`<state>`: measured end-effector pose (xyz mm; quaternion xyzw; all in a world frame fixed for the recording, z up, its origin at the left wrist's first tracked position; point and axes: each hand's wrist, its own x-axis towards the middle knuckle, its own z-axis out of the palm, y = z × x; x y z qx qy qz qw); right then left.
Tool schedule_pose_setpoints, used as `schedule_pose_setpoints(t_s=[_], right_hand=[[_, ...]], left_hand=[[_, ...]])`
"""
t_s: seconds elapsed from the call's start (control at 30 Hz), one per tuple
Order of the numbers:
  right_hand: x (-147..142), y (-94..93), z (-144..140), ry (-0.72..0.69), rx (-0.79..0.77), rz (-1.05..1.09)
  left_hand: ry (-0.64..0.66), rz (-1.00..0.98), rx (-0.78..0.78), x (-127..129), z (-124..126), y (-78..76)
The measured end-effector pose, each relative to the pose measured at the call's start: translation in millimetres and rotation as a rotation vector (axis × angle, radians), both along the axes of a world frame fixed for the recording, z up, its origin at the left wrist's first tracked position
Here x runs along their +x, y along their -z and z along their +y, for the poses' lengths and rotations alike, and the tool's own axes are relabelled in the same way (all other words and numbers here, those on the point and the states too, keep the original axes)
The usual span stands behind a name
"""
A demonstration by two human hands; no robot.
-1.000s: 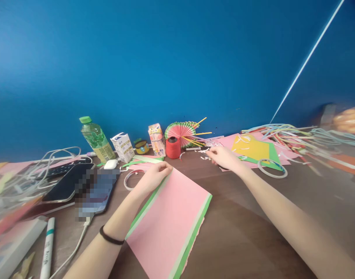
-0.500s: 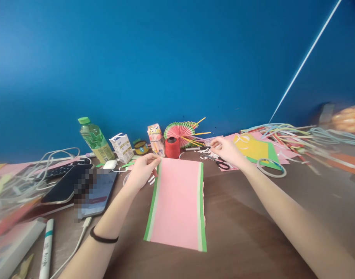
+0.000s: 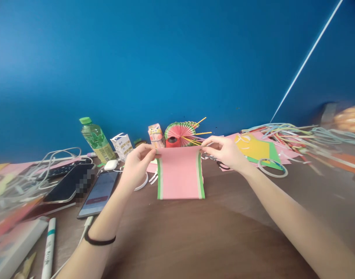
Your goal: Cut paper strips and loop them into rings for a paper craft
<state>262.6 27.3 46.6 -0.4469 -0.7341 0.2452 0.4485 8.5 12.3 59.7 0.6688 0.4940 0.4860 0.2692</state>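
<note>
A pink paper sheet (image 3: 181, 174) with pale and dark green strips down both side edges is held up by its far edge. My left hand (image 3: 138, 164) pinches its upper left corner between thumb and fingers. At the upper right corner, my right hand (image 3: 224, 153) has thumb and fingertips closed on the paper. The sheet's near edge hangs toward the brown table (image 3: 189, 236). Just behind the paper are a red thread spool (image 3: 173, 142), partly hidden, and a folded pink and green paper fan (image 3: 180, 131).
On the left lie a phone (image 3: 99, 193), a darker phone (image 3: 69, 182), a marker (image 3: 49, 244) and cables. A green-capped bottle (image 3: 97, 141) and small white box (image 3: 121, 146) stand behind. Coloured paper (image 3: 254, 149), a tape roll (image 3: 272, 168) and strips (image 3: 285, 135) lie right.
My right hand has moved left and taken the sheet's upper right corner. The sheet's far edge is raised, covering more of the spool, and its near edge has drawn away from me.
</note>
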Motion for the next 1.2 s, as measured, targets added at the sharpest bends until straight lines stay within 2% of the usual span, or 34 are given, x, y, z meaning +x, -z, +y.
schedule_pose_setpoints(t_s=[0.13, 0.23, 0.53, 0.67, 0.73, 0.83, 0.97, 1.07, 1.2], right_hand=[[5, -11.3, -9, 0.018, 0.147, -0.034], [8, -20.6, -17, -0.002, 0.155, -0.129], [16, -37.2, -37, -0.179, -0.089, -0.406], [16, -41.1, -42, -0.388, -0.348, -0.529], [15, -40.3, -42, -0.469, -0.475, -0.589], [12, -35.2, -39, -0.506, -0.561, -0.688], [5, -21.3, -30, -0.555, -0.605, -0.751], [2, -8.5, -22, -0.518, -0.602, -0.765], [4, 1.8, -17, -0.482, -0.759, -0.642]], left_hand=[[-0.013, 0.131, 0.071, -2, -8, -12.2], [0.092, 0.202, -0.002, -5, -15, -21.4], [0.405, 0.519, -0.322, -12, -30, -41.7], [0.522, 0.669, -0.391, -12, -36, -43.8], [0.559, 0.703, -0.474, -13, -37, -42.0], [0.586, 0.719, -0.559, -14, -33, -34.0], [0.630, 0.759, -0.593, -13, -20, -16.0], [0.600, 0.809, -0.607, -9, -13, -3.3], [0.650, 0.617, -0.789, -4, -12, 5.0]])
